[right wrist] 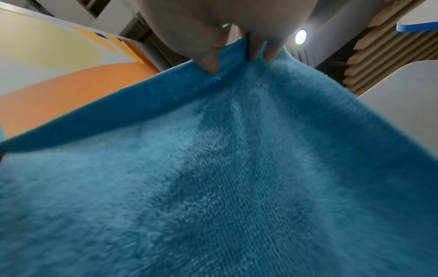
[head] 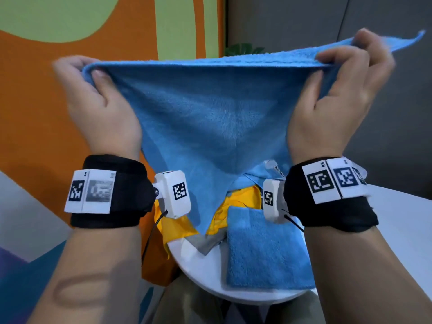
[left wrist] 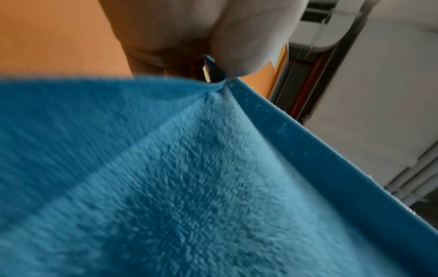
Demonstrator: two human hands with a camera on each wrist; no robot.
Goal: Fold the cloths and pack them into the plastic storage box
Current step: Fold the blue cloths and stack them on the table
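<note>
A blue terry cloth (head: 205, 108) hangs stretched in the air in front of me, its lower corner pointing down. My left hand (head: 93, 76) pinches its top left corner and my right hand (head: 339, 59) pinches the top edge near the right corner. The same blue cloth (left wrist: 189, 178) fills the left wrist view below my left hand (left wrist: 208, 63). In the right wrist view the blue cloth (right wrist: 225, 168) spreads under the right hand's fingers (right wrist: 211, 61). A folded blue cloth (head: 264, 249) lies on the white round table (head: 196, 265). A clear plastic box (head: 274, 169) is mostly hidden behind the hanging cloth.
A crumpled yellow cloth (head: 224, 206) and a grey cloth (head: 205, 243) lie on the table under the hanging one. An orange and green wall (head: 70, 66) stands at the left, a grey wall (head: 350, 19) at the right. A plant (head: 243, 49) shows above the cloth.
</note>
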